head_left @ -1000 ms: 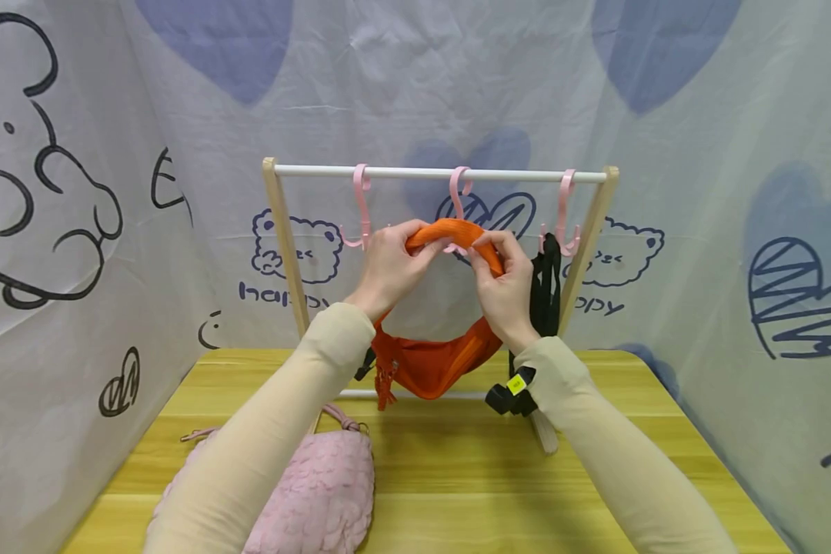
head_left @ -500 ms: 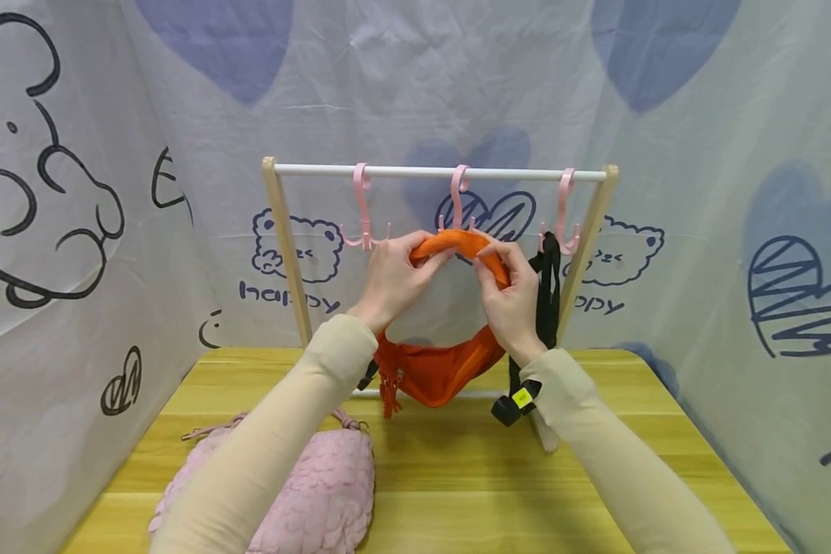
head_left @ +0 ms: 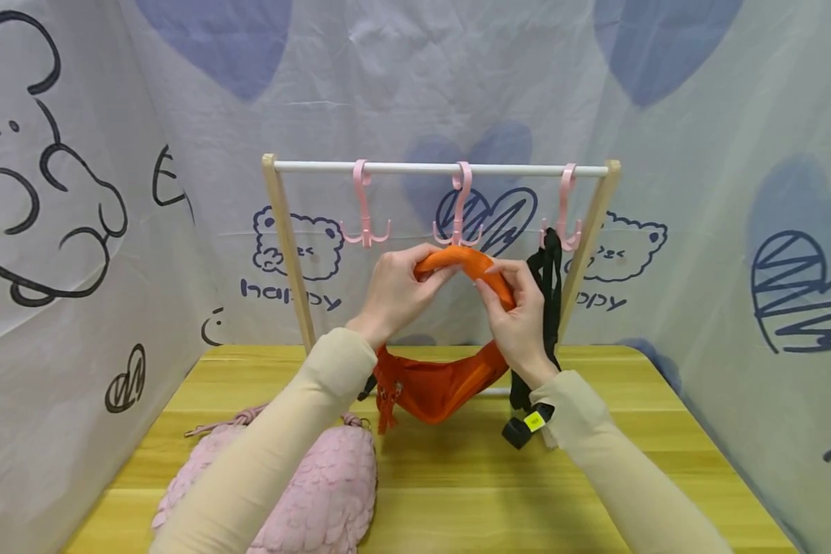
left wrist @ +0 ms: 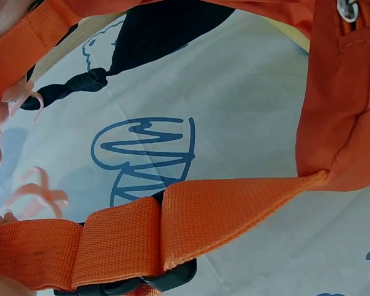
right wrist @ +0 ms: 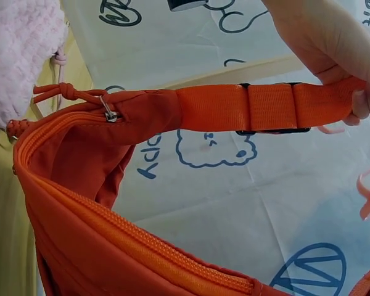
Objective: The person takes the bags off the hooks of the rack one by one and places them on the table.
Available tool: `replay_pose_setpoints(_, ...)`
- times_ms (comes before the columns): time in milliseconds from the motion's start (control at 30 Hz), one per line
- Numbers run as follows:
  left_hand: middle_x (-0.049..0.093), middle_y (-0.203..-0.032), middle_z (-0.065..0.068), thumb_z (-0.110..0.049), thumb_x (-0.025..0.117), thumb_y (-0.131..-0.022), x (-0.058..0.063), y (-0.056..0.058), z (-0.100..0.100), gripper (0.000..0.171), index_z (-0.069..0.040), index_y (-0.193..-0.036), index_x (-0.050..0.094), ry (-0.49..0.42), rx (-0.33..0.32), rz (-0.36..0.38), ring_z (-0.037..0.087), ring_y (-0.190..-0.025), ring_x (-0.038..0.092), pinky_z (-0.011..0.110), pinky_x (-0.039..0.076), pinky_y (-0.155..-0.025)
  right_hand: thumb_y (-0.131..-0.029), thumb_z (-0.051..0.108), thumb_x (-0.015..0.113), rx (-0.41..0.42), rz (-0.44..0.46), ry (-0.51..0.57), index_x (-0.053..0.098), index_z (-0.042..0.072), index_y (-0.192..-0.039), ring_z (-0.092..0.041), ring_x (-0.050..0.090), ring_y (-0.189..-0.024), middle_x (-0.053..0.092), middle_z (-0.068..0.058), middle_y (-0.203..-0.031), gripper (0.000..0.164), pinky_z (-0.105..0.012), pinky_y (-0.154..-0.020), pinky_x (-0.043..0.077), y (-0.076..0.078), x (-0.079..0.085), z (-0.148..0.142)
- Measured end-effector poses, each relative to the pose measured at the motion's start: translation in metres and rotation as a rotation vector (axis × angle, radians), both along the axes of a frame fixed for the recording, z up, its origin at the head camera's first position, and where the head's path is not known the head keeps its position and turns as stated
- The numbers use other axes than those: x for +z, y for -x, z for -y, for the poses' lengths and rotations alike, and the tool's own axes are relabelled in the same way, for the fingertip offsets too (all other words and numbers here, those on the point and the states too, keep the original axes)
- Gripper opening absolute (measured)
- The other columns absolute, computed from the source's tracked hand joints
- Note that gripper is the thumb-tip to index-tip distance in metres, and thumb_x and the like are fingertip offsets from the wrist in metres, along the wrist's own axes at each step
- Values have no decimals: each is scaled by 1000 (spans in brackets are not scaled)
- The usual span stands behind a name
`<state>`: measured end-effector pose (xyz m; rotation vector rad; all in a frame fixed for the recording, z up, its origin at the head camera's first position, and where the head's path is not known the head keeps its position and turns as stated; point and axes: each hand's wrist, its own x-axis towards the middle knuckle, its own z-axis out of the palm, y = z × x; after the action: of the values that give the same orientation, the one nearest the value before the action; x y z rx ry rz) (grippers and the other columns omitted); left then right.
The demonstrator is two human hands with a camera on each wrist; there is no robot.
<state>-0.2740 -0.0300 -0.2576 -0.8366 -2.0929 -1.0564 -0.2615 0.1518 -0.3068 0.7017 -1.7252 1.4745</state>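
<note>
An orange shoulder bag [head_left: 432, 392] hangs below both hands, its strap [head_left: 462, 256] arched upward between them. My left hand [head_left: 396, 291] pinches the strap on the left side of the arch. On the other side, my right hand [head_left: 522, 319] pinches it between thumb and fingers. The arch sits just under the prongs of the middle pink hook [head_left: 460, 215] and overlaps their lower ends in the head view. In the left wrist view, dark buckle hardware [left wrist: 172, 277] shows behind the webbing. The right wrist view shows the bag's long zipper [right wrist: 154, 231] and a metal zip pull [right wrist: 111, 115].
A white rail [head_left: 408, 167] on a wooden-sided rack carries pink hooks at left [head_left: 364, 208] and right [head_left: 565, 204]. Black straps [head_left: 547, 281] hang from the right hook. A quilted pink bag [head_left: 325, 485] lies on the wooden table [head_left: 457, 508] at front left.
Both hands have lowered the orange bag and its strap a little, and the right hand has shifted slightly right. The middle hook's prongs, mostly covered earlier, now show above the strap.
</note>
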Motion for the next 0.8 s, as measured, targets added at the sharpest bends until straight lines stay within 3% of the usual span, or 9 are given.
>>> replay_pose_setpoints(267, 66, -72, 7, -21, 76, -91, -8, -6, 0, 19, -6, -102, 76, -1, -24, -6, 15, -60, 48, 23, 37, -59, -96, -6, 60, 66, 65, -34, 41, -10, -123, -2, 64, -98, 64, -30, -120, 33, -15, -82, 53, -7, -12, -6)
replay_pose_setpoints(433, 70, -77, 8, -19, 77, -91, -16, -10, 2, 19, -5, -103, 76, -35, -40, 25, 15, -59, 50, 22, 39, -57, -96, -6, 59, 115, 99, -98, 39, -9, -128, -6, 58, -74, 66, -30, -116, 38, -15, -64, 46, -10, -26, -12)
replay_pose_setpoints(500, 69, -75, 9, -19, 77, -90, -18, -12, 2, 19, -4, -103, 76, -42, -50, 31, 14, -58, 48, 22, 39, -56, -95, -7, 59, 137, 101, -135, 39, -8, -129, -10, 58, -74, 67, -30, -115, 40, -15, -65, 47, -11, -33, -17)
replay_pose_setpoints(667, 69, -75, 8, -21, 77, -90, -20, -18, 0, 21, -5, -104, 75, -54, -82, 27, 13, -54, 48, 22, 39, -54, -92, -9, 63, 158, 78, -247, 41, -5, -131, -16, 65, -95, 70, -25, -114, 45, -18, -86, 53, -15, -49, -29)
replay_pose_setpoints(800, 72, -77, 8, -21, 77, -90, -19, -20, -1, 21, -5, -104, 76, -76, -93, 29, 12, -55, 49, 22, 40, -54, -88, -12, 66, 150, 70, -312, 46, 0, -132, -21, 66, -94, 72, -20, -110, 50, -24, -87, 53, -18, -57, -36)
